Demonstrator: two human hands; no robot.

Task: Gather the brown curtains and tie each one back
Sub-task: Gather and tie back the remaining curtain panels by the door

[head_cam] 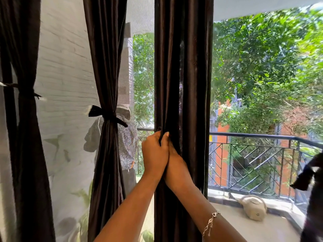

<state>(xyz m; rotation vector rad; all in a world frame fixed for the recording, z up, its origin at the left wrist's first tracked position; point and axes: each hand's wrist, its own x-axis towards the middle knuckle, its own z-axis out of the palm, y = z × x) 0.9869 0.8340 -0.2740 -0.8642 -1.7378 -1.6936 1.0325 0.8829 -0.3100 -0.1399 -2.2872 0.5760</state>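
My left hand [154,154] pinches a fold of the untied brown curtain [192,75] straight ahead. My right hand [175,161] presses against it, fingers buried in the folds, so I cannot tell its grip. Left of them hang the tied curtain [104,67] and the far-left curtain [26,145], also tied.

Daylight enters from outdoors, behind the brown curtains [183,67]. The foliage [262,58] outside is bright, with near-overexposed patches at the upper right. The curtains are backlit and render almost black, with a faint sheen on the folds. The sheer net [64,67] diffuses the light to soft grey. Motion blur smears the right edge. Wide-angle distortion bends the railing [253,135] and the ceiling [253,6] line.
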